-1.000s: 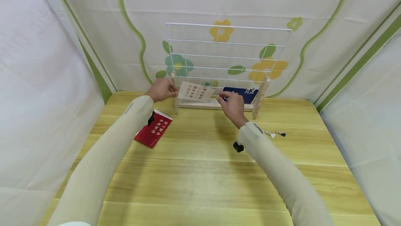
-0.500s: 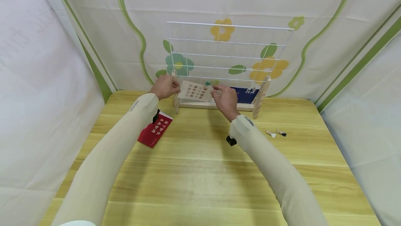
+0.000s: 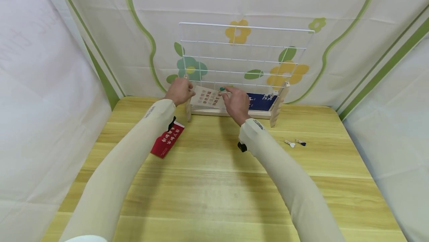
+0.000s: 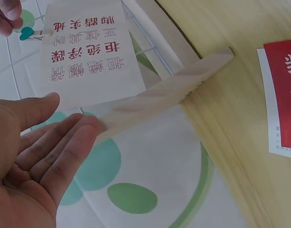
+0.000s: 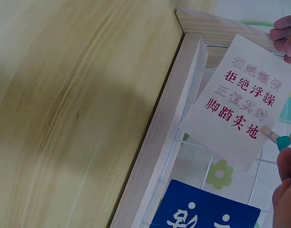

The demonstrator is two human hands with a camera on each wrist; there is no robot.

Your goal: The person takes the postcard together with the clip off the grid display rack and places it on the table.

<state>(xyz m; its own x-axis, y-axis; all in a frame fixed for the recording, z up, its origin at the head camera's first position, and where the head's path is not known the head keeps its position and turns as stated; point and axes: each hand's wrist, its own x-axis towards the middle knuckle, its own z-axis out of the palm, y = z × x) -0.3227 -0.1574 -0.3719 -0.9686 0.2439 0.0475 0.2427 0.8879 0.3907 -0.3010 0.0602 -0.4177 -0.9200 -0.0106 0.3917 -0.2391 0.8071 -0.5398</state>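
Note:
A cream card (image 3: 208, 97) printed with red and outlined characters leans on the white wire grid (image 3: 246, 44). A small clothespin with a teal heart (image 4: 27, 33) sits at its edge. My left hand (image 4: 45, 147) is beside the card's corner and the rack's wooden end post (image 4: 169, 85), thumb and fingers apart. My right hand (image 3: 238, 104) reaches to the clothespin; in the left wrist view its fingertips are just short of the heart. A dark blue card (image 5: 207, 206) lies against the grid beside the right hand, partly hidden in the head view.
A red card (image 3: 167, 141) over a white one lies on the wooden table (image 3: 201, 190) by my left sleeve. White-heart (image 3: 290, 144) and dark-heart (image 3: 301, 143) clothespins lie at the right. Fabric walls (image 3: 117, 48) surround the table.
My right hand has moved left, from near the blue card to the teal-heart clothespin, uncovering more of the blue card. The left hand has shifted slightly right and forward.

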